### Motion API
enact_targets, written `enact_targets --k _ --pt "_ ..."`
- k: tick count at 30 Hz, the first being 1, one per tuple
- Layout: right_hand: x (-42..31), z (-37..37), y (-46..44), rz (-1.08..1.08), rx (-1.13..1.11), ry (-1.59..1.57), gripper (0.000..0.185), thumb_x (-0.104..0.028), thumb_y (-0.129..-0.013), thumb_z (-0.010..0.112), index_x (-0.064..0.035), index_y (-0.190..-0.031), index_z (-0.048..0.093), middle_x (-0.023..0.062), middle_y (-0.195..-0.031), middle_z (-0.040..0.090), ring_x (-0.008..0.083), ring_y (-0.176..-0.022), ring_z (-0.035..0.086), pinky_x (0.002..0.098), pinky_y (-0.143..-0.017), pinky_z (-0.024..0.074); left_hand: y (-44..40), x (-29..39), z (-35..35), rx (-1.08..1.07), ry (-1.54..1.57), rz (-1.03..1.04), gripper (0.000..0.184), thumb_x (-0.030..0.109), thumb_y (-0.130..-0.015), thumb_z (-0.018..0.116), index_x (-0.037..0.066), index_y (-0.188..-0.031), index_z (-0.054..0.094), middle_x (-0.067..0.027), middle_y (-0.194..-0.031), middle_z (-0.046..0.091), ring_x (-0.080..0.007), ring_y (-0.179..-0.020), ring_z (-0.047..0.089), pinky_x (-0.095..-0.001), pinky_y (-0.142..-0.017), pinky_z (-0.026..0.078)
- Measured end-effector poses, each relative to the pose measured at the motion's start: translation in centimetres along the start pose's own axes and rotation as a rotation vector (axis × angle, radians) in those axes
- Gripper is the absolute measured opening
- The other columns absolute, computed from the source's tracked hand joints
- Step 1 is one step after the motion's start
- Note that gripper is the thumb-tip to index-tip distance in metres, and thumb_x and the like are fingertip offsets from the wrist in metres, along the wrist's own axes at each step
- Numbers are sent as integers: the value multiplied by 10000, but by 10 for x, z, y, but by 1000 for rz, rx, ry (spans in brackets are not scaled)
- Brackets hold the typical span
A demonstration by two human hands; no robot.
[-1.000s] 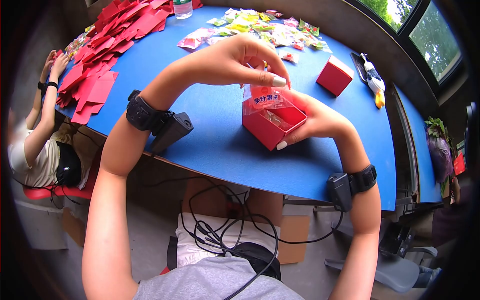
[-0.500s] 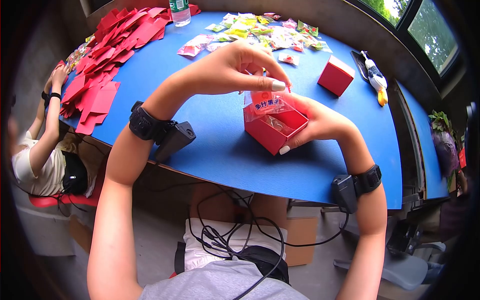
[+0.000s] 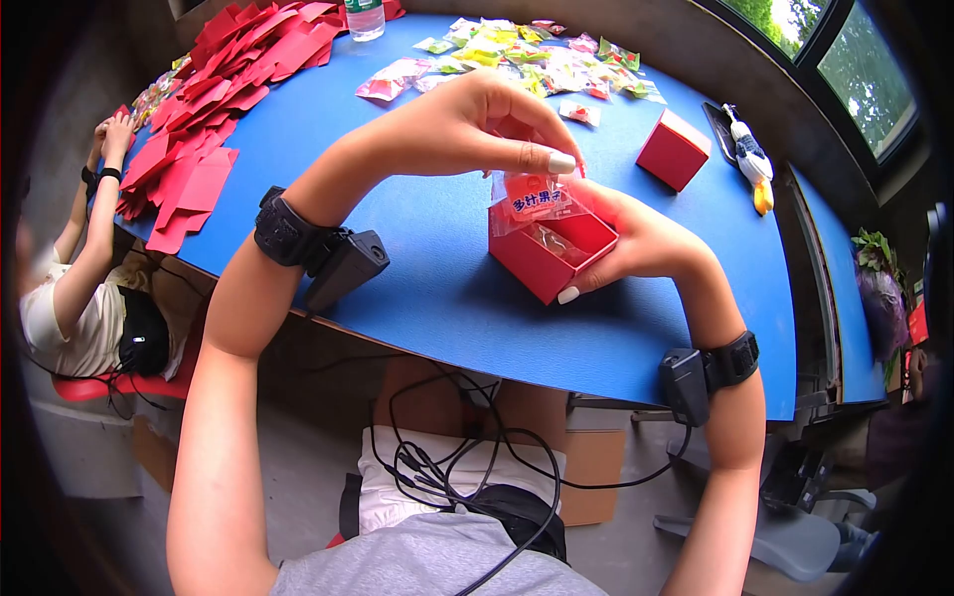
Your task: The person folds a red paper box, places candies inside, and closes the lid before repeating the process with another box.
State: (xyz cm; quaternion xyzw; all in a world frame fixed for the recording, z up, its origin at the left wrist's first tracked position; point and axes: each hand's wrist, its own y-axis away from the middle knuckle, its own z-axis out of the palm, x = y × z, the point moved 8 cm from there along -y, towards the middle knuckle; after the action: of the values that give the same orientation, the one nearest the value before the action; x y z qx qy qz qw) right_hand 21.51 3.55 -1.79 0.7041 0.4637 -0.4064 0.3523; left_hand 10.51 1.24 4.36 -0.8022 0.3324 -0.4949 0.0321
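My left hand (image 3: 487,129) is closed on a wrapped candy (image 3: 537,196), a clear packet with a red and white label. The candy hangs over the mouth of a small open red box (image 3: 542,266). My right hand (image 3: 631,233) grips that box from its right side, thumb at the near edge and fingers behind it. Something in clear wrapping lies inside the box, partly hidden by the candy. To the right stands another red box (image 3: 674,151), apart from both hands.
Many wrapped candies (image 3: 537,60) are spread at the back of the blue table (image 3: 427,298). Flat red cartons (image 3: 199,189) pile up at left, near a water bottle (image 3: 365,18). A duck-shaped thing (image 3: 747,154) lies at right. Another person's hands (image 3: 117,134) are at far left.
The candy in my left hand has come slightly lower toward the box and its label faces me more squarely. My right hand keeps its hold on the box; the view has shifted a little.
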Motion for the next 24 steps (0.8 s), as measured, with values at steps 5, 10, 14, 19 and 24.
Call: enact_targets --k 5,10,14,19,24 --pt "0 1 -1 0 -11 -6 911 -113 -554 848 -55 -1326 369 50 -1173 543 141 -1072 495 311 -968 388 1 1 -1 -13 -21 -42 244 236 -838 663 40 -982 682 -47 -861 667 -86 -794 602 -223 -724 488" --pt "-2 1 0 -7 -2 12 911 -122 -553 851 -58 -1325 371 52 -1176 539 141 -1079 489 310 -969 386 1 0 0 -17 2 -39 244 234 -838 663 40 -986 681 -50 -866 668 -90 -803 606 -225 -732 491" --pt "-2 1 0 -6 -9 10 906 -127 -553 852 -60 -1321 376 52 -1173 541 143 -1077 493 311 -969 386 0 2 0 -17 8 -18 248 235 -837 663 41 -990 680 -52 -869 668 -95 -805 609 -229 -735 494" --pt "-2 2 0 1 -6 -30 885 -121 -553 853 -65 -1306 391 54 -1166 547 150 -1070 504 316 -965 396 1 1 0 -11 7 -35 254 243 -836 664 39 -988 680 -53 -867 667 -96 -808 608 -233 -735 495" --pt "-2 2 -1 -7 -13 -27 882 -118 -554 853 -68 -1305 392 54 -1164 550 152 -1071 506 319 -964 400 1 1 0 -3 -2 -26 253 244 -837 662 39 -985 681 -51 -862 666 -96 -807 607 -235 -733 495"
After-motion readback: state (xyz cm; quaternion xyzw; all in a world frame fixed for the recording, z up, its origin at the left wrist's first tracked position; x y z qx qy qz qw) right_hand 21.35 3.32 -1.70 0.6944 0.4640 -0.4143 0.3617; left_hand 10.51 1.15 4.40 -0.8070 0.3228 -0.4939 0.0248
